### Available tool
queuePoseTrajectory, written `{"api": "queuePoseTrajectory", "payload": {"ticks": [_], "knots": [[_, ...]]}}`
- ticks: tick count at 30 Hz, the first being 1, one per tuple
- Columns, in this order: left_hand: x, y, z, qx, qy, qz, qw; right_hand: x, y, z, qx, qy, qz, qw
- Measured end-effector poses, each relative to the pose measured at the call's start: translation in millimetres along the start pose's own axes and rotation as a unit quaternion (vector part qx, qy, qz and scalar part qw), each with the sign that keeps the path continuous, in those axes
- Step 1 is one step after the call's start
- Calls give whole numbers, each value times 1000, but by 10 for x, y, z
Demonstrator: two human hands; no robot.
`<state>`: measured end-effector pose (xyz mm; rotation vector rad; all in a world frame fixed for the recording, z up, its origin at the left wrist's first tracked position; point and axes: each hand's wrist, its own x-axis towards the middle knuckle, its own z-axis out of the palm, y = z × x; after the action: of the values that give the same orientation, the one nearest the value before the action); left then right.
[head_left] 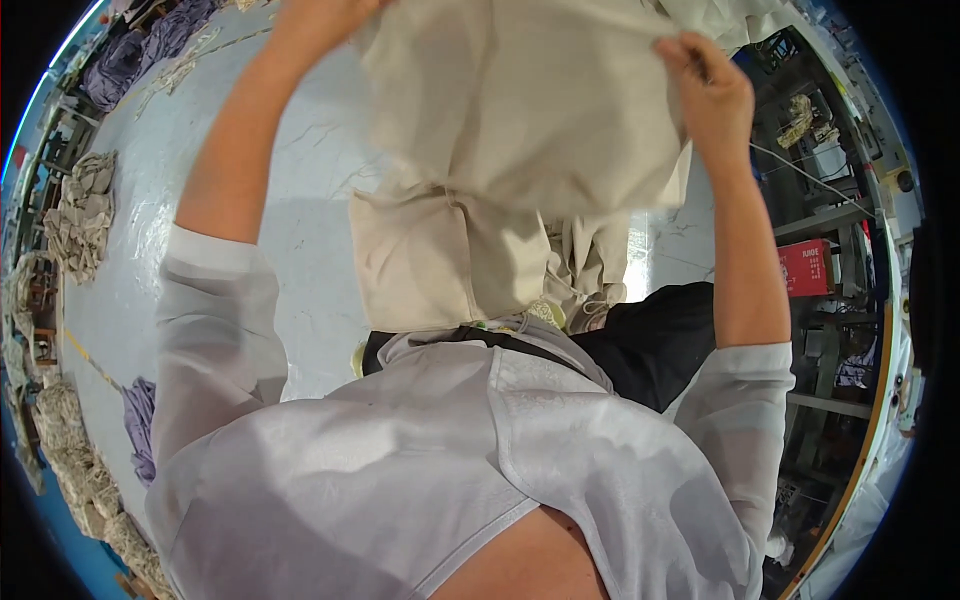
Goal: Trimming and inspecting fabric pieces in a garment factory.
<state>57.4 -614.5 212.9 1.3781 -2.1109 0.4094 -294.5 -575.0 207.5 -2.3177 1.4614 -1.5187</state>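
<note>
A large beige cloth piece (540, 100) hangs stretched between my two hands at the top of the view, its lower edge blurred by motion. My left hand (335, 15) is cut off by the upper edge, with its fingertips at the cloth's left side. On the other side, my right hand (715, 90) pinches the cloth's right edge between thumb and fingers. Below it, a second beige cloth part (420, 265) with a seam down its middle drapes over my lap. Whether the two parts are joined is hard to see.
Crumpled beige cloth (590, 255) lies beside my lap, close to my black-clad leg (650, 335). Fabric heaps (82, 215) line the left side of the pale floor (310, 150). To the right stand a dark metal frame (830, 225) and a red box (805, 268).
</note>
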Motion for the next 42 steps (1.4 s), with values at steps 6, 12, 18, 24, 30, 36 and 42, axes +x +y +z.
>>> {"api": "queuePoseTrajectory", "payload": {"ticks": [6,12,18,24,30,36,42], "knots": [[-413,496,-1119,59,226,11,972,-47,-127,-88,87,151,-84,981],[-2519,813,-553,41,-5,-106,994,-1581,-80,272,68,-122,-196,971],[-3934,1268,78,-243,-174,-278,913,-2411,38,625,168,-336,-83,923],[-2938,1173,-298,-190,18,-169,967,-2347,44,575,160,-350,-63,921],[-1950,1618,331,-246,-185,62,949,-2519,576,668,274,-379,140,872],[-1629,1814,956,-310,-362,122,871,-2957,2390,642,-34,-166,644,747],[-1589,1723,1157,-285,-454,69,841,-3918,2997,977,-109,-264,688,667]]}}
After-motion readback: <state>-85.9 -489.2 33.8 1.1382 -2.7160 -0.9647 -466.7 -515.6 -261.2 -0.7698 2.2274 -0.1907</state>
